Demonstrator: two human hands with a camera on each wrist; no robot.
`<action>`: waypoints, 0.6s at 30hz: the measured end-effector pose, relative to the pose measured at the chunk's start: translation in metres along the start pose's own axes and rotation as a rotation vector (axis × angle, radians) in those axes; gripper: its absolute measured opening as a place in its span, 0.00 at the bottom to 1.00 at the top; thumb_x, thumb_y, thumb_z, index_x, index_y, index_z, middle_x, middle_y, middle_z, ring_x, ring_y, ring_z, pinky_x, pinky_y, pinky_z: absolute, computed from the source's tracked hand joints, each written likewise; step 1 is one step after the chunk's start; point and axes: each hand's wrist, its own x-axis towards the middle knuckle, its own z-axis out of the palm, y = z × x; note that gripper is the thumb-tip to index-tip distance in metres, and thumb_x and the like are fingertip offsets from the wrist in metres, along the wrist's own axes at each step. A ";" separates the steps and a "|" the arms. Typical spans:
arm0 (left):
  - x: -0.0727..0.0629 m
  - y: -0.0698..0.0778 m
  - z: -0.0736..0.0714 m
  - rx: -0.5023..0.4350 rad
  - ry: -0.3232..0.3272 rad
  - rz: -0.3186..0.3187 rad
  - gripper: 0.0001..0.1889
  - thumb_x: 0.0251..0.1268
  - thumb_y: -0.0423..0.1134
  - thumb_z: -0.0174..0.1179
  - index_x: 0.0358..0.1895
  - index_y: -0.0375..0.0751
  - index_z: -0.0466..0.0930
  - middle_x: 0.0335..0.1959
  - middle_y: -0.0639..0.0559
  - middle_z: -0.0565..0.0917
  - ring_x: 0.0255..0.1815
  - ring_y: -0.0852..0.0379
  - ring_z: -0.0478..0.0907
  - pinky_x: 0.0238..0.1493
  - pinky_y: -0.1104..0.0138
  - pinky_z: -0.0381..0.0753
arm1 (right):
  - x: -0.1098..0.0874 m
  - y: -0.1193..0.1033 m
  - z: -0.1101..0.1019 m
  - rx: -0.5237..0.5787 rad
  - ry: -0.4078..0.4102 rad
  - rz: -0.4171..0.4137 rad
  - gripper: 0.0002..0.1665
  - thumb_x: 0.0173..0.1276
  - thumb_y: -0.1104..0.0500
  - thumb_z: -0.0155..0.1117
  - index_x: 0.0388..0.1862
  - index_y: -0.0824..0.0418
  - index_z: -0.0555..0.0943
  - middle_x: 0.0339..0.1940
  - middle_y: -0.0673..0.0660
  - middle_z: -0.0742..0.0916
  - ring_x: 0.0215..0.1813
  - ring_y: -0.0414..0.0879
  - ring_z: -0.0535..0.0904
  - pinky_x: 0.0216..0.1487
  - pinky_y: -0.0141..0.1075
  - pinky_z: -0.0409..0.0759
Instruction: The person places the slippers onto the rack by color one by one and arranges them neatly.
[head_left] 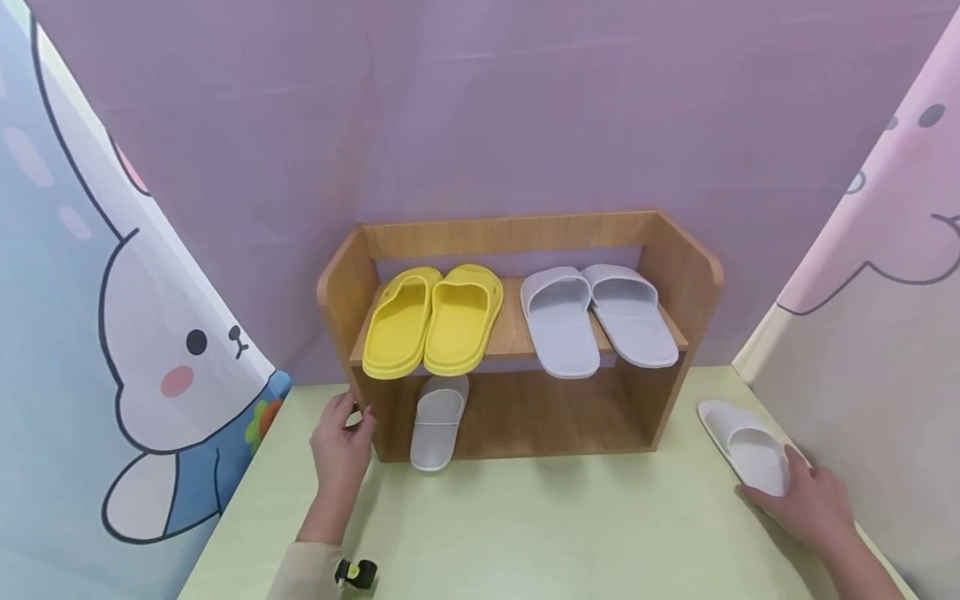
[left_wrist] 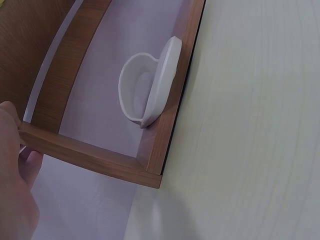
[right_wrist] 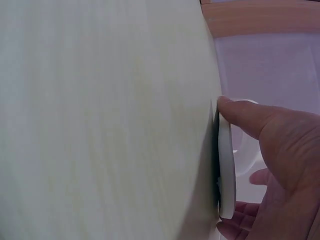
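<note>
My left hand (head_left: 343,442) grips the front edge of the left side panel of a wooden shoe rack (head_left: 510,237). In the left wrist view, the fingers and thumb lie on either side of that panel (left_wrist: 95,157). At the right, my right hand (head_left: 813,504) holds a white slipper (head_left: 753,454) by its heel end, toe pointing to the rack. The right wrist view shows the thumb at one edge of the sole (right_wrist: 227,165) and fingers at the other. A matching slipper (head_left: 437,429) stands on the rack's lower level at the left.
The upper shelf bears a yellow pair of clogs (head_left: 393,333) on the left and a pale lilac pair of slippers (head_left: 562,333) on the right. The rack stands on a light green tabletop (head_left: 525,533), before a purple backdrop (head_left: 510,108). Printed cloths (head_left: 180,333) flank both sides.
</note>
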 end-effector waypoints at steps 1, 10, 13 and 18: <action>0.000 0.000 0.000 0.005 0.001 0.000 0.15 0.66 0.21 0.70 0.54 0.34 0.90 0.47 0.40 0.88 0.48 0.40 0.90 0.42 0.86 0.81 | 0.000 0.000 -0.001 -0.006 -0.015 0.009 0.67 0.64 0.38 0.80 0.76 0.86 0.58 0.58 0.97 0.68 0.57 0.92 0.67 0.52 0.77 0.71; -0.001 0.001 0.000 0.019 -0.006 -0.016 0.15 0.67 0.22 0.71 0.54 0.35 0.89 0.49 0.40 0.88 0.48 0.41 0.89 0.43 0.87 0.79 | 0.002 0.003 -0.003 -0.037 -0.111 0.014 0.60 0.67 0.34 0.78 0.68 0.84 0.65 0.54 0.91 0.76 0.57 0.85 0.67 0.52 0.72 0.70; -0.001 0.000 0.000 0.012 -0.007 -0.014 0.15 0.67 0.22 0.70 0.55 0.35 0.89 0.49 0.40 0.88 0.49 0.42 0.89 0.43 0.87 0.80 | 0.005 0.002 -0.003 -0.018 -0.139 0.030 0.63 0.67 0.35 0.78 0.70 0.87 0.63 0.58 0.92 0.74 0.58 0.86 0.66 0.56 0.73 0.67; -0.001 -0.001 0.000 0.004 -0.005 -0.008 0.14 0.67 0.21 0.70 0.54 0.35 0.90 0.48 0.41 0.88 0.49 0.44 0.88 0.43 0.86 0.81 | 0.009 0.000 -0.002 0.001 -0.159 0.068 0.64 0.65 0.37 0.80 0.69 0.91 0.61 0.60 0.92 0.74 0.58 0.87 0.66 0.56 0.72 0.67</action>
